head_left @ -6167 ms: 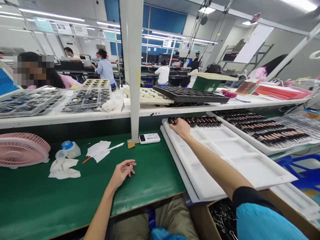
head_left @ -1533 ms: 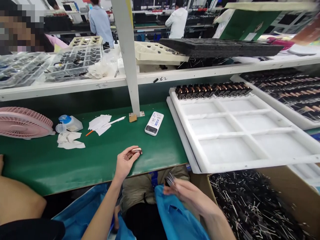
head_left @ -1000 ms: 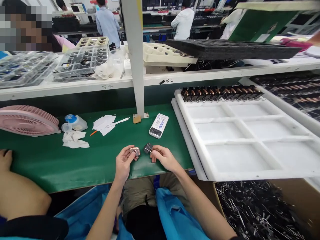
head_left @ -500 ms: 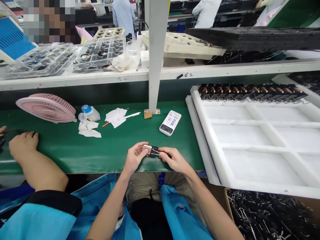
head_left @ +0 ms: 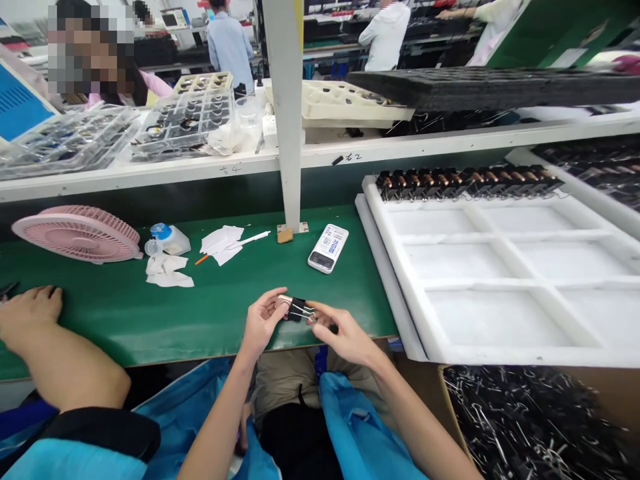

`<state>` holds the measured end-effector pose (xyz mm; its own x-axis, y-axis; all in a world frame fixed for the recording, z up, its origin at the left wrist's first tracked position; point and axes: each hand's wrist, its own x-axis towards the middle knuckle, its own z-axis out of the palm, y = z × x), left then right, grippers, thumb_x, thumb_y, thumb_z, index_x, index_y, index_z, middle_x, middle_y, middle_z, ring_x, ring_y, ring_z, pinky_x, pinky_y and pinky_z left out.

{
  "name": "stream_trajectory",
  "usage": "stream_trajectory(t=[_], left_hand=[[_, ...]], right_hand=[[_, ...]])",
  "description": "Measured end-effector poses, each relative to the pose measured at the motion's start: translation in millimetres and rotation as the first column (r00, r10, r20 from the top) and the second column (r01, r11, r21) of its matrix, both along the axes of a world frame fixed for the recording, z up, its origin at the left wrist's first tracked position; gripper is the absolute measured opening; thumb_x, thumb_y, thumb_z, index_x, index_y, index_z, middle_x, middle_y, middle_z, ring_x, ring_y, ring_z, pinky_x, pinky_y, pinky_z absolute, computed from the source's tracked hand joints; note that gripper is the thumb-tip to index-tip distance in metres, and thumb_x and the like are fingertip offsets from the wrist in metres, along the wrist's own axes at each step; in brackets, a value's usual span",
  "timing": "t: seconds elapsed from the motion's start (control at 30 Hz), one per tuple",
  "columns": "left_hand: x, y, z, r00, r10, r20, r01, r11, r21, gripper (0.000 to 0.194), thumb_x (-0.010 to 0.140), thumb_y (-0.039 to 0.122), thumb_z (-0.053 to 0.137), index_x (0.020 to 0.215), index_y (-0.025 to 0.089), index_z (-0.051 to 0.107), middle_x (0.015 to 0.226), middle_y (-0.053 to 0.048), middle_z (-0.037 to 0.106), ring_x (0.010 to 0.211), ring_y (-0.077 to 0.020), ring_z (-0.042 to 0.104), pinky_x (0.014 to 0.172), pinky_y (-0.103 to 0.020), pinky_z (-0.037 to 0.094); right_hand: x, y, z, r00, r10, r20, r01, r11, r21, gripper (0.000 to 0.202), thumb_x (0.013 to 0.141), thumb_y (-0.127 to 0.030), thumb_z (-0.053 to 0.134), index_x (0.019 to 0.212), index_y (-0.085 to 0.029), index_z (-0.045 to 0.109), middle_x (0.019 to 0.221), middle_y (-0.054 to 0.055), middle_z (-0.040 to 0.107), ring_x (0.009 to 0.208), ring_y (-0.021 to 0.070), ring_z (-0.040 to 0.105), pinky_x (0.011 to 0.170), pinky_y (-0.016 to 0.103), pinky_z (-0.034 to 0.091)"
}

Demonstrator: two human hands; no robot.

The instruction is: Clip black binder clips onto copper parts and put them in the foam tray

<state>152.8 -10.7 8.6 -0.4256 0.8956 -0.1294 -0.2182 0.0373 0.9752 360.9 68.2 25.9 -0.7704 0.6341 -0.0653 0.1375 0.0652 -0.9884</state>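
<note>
My left hand (head_left: 261, 323) is closed on a small copper-coloured part (head_left: 283, 301), its thumb over the face and its fingers behind. A black binder clip (head_left: 297, 309) sits on the part's right end, with its silver wire handles pointing right. My right hand (head_left: 343, 333) is at the ends of those handles. Its thumb and forefinger are apart, the forefinger close by the upper handle; whether it touches the wire I cannot tell.
A white divided tray (head_left: 535, 285) on the right carries a row of clipped copper parts (head_left: 465, 183). Below it stands a box of loose binder clips (head_left: 530, 420). A white phone-like device (head_left: 329, 248), papers (head_left: 223, 243), a bottle (head_left: 173, 239) and a pink fan (head_left: 80, 233) lie ahead. A co-worker's arm (head_left: 65, 360) is at left.
My right thumb and forefinger have spread from their pinch on the clip's handles. The handles stand further apart. My left hand keeps the copper part, and the camera view has shifted slightly.
</note>
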Motion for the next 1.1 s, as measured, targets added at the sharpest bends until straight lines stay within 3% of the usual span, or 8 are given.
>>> stream_trajectory(t=[0.1,0.2,0.3,0.4,0.5,0.63,0.93,1.1], left_hand=[[-2,-1,1.1,0.995,0.061,0.075,-0.065,0.997,0.052,0.048,0.077,0.037,0.085,0.119,0.017,0.071,0.088,-0.006,0.074,0.080,-0.0173,0.069,0.072,-0.025,0.054],[-5,-1,1.8,0.980,0.102,0.171,-0.115,0.991,0.065,0.051,0.074,0.035,0.087,0.118,0.017,0.071,0.084,-0.005,0.071,0.079,-0.0170,0.068,0.074,-0.026,0.053],[-7,-2,2.2,0.962,0.114,0.248,-0.139,0.986,0.086,0.048,0.073,0.034,0.086,0.116,0.018,0.071,0.079,-0.003,0.069,0.074,-0.0173,0.068,0.072,-0.029,0.055],[-8,-2,2.8,0.953,0.109,0.284,-0.146,0.983,0.112,0.042,0.076,0.033,0.084,0.114,0.019,0.070,0.077,-0.002,0.067,0.071,-0.0192,0.069,0.063,-0.029,0.055],[-7,-1,4.5,0.955,0.103,0.277,-0.136,0.986,0.101,0.038,0.076,0.033,0.084,0.108,0.018,0.071,0.083,-0.003,0.068,0.065,-0.0200,0.069,0.051,-0.028,0.052],[-2,-1,8.4,0.973,0.088,0.211,-0.105,0.992,0.072,0.036,0.074,0.034,0.086,0.101,0.016,0.071,0.080,-0.004,0.069,0.058,-0.0185,0.067,0.045,-0.027,0.050],[1,0,11.6,0.982,0.079,0.171,-0.088,0.995,0.041,0.038,0.071,0.034,0.088,0.100,0.015,0.071,0.080,-0.005,0.071,0.057,-0.0176,0.067,0.046,-0.028,0.052],[2,0,10.1,0.984,0.067,0.165,-0.078,0.995,0.062,0.036,0.072,0.033,0.088,0.099,0.015,0.072,0.081,-0.005,0.072,0.056,-0.0174,0.067,0.046,-0.028,0.052]], right_hand=[[62,-29,17.0,0.978,0.206,0.013,-0.197,0.952,-0.236,0.059,0.093,-0.052,0.067,0.142,-0.021,0.061,0.123,0.012,0.070,0.094,0.0241,0.067,0.086,0.038,0.054],[164,-52,17.3,0.933,0.317,0.173,-0.225,0.884,-0.409,0.044,0.089,-0.056,0.072,0.115,-0.021,0.077,0.104,0.012,0.075,0.095,0.0279,0.069,0.087,0.040,0.054],[271,-58,-19.0,0.904,-0.172,0.391,0.332,0.858,-0.391,0.048,0.086,-0.067,0.064,0.079,-0.021,0.075,0.071,0.008,0.067,0.067,0.0251,0.064,0.067,0.037,0.054],[330,-53,-82.8,0.519,-0.565,0.641,0.773,0.630,-0.070,0.047,0.064,-0.070,0.069,0.074,-0.024,0.072,0.075,0.012,0.071,0.074,0.0342,0.070,0.066,0.044,0.058],[327,-48,-142.3,0.353,-0.602,0.716,0.785,0.607,0.124,0.046,0.048,-0.062,0.068,0.076,-0.026,0.071,0.082,0.014,0.076,0.090,0.0444,0.073,0.084,0.055,0.058],[293,-51,-179.2,0.534,-0.534,0.656,0.643,0.760,0.095,0.036,0.046,-0.054,0.058,0.068,-0.028,0.069,0.088,0.015,0.078,0.099,0.0465,0.072,0.094,0.053,0.055],[287,-48,-179.0,0.482,-0.588,0.649,0.657,0.733,0.175,0.047,0.055,-0.058,0.052,0.079,-0.023,0.071,0.094,0.019,0.078,0.096,0.0437,0.074,0.084,0.048,0.058],[280,-36,-175.4,0.518,-0.506,0.690,0.534,0.821,0.201,0.036,0.058,-0.059,0.047,0.065,-0.027,0.065,0.080,0.017,0.077,0.087,0.0442,0.074,0.077,0.048,0.055]])
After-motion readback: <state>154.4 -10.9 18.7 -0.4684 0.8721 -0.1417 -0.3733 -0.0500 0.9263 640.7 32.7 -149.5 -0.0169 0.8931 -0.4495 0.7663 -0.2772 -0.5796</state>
